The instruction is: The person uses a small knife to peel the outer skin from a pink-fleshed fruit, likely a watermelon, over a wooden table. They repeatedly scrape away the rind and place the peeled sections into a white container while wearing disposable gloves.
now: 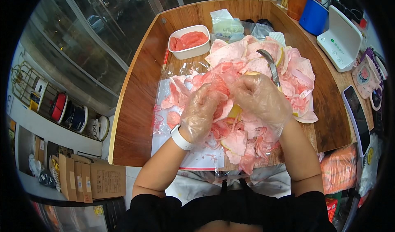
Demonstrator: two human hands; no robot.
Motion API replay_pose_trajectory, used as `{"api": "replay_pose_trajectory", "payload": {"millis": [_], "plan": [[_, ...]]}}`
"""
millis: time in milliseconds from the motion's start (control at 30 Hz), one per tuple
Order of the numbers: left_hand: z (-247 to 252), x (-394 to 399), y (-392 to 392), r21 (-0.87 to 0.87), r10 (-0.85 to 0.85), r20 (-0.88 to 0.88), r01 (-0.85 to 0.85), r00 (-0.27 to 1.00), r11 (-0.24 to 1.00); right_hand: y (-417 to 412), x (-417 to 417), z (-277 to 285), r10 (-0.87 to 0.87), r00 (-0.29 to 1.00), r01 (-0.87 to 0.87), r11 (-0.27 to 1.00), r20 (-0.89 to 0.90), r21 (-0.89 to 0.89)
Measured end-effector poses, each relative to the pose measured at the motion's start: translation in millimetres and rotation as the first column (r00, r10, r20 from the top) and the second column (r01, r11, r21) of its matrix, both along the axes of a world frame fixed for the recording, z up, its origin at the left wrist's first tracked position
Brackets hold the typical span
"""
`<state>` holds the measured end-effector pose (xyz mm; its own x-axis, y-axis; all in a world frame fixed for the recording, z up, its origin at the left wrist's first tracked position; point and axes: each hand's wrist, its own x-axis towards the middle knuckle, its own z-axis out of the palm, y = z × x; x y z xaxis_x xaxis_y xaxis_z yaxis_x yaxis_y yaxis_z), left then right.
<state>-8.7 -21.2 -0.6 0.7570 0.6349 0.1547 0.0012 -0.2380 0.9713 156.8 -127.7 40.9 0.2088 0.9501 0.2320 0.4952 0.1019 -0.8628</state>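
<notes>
My left hand [202,110], in a clear plastic glove, holds a piece of red pomelo flesh [220,85] with pale membrane about it. Close on its right, my gloved right hand [260,97] has its fingers bent together by the flesh; whether they pinch any membrane is hidden. Pink-white pomelo peel [234,142] and torn membranes are heaped under and around both hands. On the peel behind my right hand lies a knife with a curved metal blade [271,64]. A white plastic container [191,53] at the back left holds peeled red flesh.
Wooden panels [135,108] rise at the left and back of the desk. A smartphone [356,118], a patterned mug [367,77], a white device [336,54] and a blue container [313,16] stand or lie along the right ledge. Cardboard boxes [106,181] are at the lower left.
</notes>
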Motion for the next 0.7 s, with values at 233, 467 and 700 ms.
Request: {"api": "replay_pose_trajectory", "payload": {"millis": [233,467,700], "plan": [[2,2,-9,-0.56,-0.017,0.328,0.209,0.945,0.802,-12,-11,7,0.09,0.73,-0.109,0.994,-0.678,0.015],[-24,2,9,-0.082,-0.105,0.207,0.125,0.973,0.989,6,-2,-17,0.097,0.936,-0.1,0.995,-0.338,0.009],[-12,-3,16,0.755,0.013,0.056,-0.051,0.998,0.654,10,-12,-17,0.079,0.99,-0.075,0.996,-0.112,0.045]]}}
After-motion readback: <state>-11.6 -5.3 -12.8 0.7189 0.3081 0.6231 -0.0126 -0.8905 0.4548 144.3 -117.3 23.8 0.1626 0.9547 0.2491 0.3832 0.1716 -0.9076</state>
